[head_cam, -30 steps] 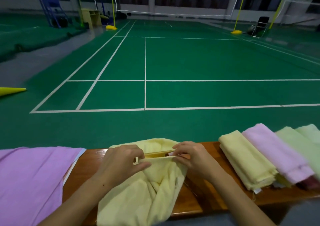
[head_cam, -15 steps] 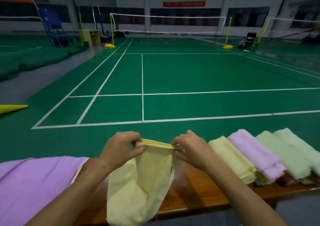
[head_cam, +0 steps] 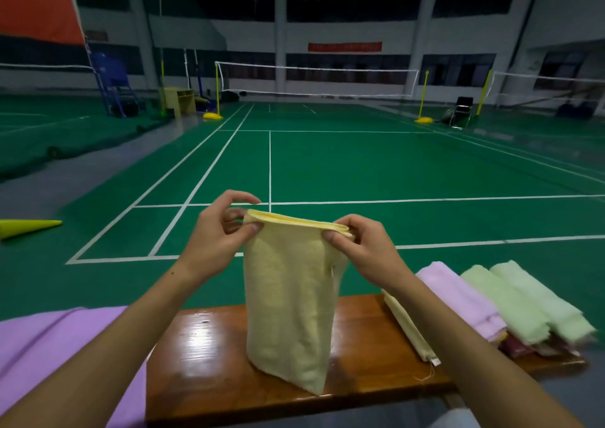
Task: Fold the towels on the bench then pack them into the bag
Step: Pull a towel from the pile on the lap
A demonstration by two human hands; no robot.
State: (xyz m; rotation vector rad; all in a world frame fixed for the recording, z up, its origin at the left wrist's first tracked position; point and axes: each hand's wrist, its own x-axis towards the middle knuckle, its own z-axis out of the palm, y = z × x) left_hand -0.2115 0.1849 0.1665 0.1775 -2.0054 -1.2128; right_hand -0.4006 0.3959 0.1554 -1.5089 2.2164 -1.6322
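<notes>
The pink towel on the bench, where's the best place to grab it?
Grip the pink towel across its folded bundle near the middle, coming from above. It lies flat on the bench, wedged between other folded towels, so its sides look blocked.

Held towel (head_cam: 289, 300) is hanging above the middle of the surface (head_cam: 209, 359), its lower edge reaching down in front of the surface top. Left hand (head_cam: 217, 237) is pinching the towel's upper left corner; right hand (head_cam: 363, 247) is pinching the upper right corner. A spread cloth (head_cam: 59, 352) is lying over the surface's left end. Right of the held towel, four folded towels are lying side by side in a row on the surface: nearest one (head_cam: 407, 326) partly hidden behind the right forearm, next (head_cam: 458, 293), then (head_cam: 505, 306), outermost (head_cam: 543, 300) at the right end. Court floor (head_cam: 327, 165) is lying beyond the surface; net (head_cam: 316, 79) is standing far behind.
</notes>
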